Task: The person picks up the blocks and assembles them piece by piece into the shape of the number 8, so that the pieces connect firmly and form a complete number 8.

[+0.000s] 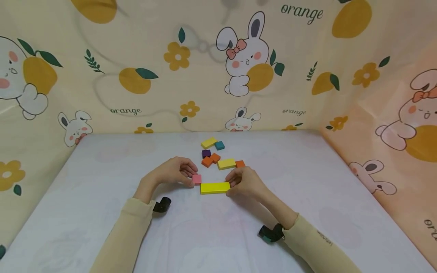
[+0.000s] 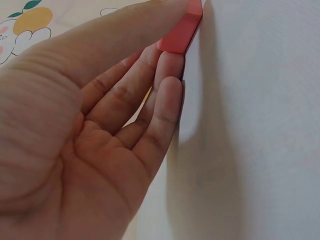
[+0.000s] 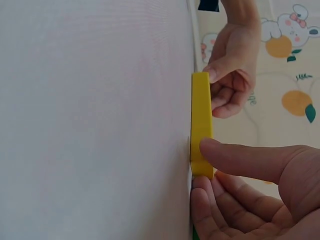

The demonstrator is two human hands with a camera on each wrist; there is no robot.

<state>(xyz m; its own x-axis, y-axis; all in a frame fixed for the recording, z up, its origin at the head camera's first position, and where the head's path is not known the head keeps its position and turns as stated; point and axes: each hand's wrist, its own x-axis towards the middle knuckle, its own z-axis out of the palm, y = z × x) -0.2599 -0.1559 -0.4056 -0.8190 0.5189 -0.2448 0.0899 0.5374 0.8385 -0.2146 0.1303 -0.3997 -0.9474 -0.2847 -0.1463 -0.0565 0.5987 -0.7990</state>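
In the head view my left hand (image 1: 172, 171) pinches a small pink block (image 1: 197, 180) between thumb and fingers. That block also shows at the top of the left wrist view, where the pink block (image 2: 179, 39) sits at the fingertips. My right hand (image 1: 247, 182) grips the right end of a long bright yellow block (image 1: 215, 188), which lies flat on the white table. The right wrist view has the thumb on the side of the yellow block (image 3: 201, 115) and fingers at its end. The pink block is close beside the yellow block's far left corner.
Behind the hands lie a pale yellow block (image 1: 226, 164) with an orange block (image 1: 240, 163) at its right end, two orange blocks (image 1: 206, 162), and a purple block (image 1: 206, 153). Farther back are another yellow block (image 1: 209, 143) and a teal block (image 1: 219, 145). A printed cloth backdrop (image 1: 205, 87) stands behind.
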